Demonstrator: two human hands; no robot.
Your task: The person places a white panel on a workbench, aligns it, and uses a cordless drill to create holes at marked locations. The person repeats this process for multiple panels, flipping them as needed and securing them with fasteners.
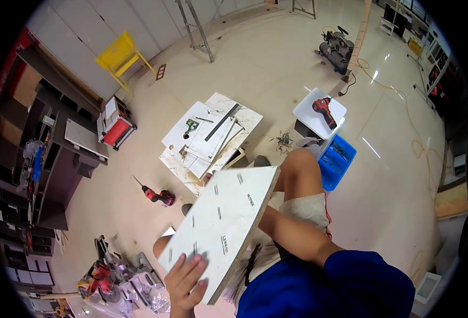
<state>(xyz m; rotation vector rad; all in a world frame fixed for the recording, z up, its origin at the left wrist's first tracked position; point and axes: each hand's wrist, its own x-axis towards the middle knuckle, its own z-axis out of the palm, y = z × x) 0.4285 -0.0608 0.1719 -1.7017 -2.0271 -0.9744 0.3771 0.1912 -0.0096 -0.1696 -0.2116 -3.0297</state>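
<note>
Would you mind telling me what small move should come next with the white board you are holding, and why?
Probably bring the right hand onto the white board. Only the left hand shows gripping its near end, and the board rests tilted across the knees, so a second grip would likely steady it; the right hand is hidden behind it.

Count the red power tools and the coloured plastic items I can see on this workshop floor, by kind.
Red cordless drills: 2, one on the floor, one on a white stool
Red mitre saw: 1
Yellow stool: 1
Blue crate: 1
Total: 5
</note>
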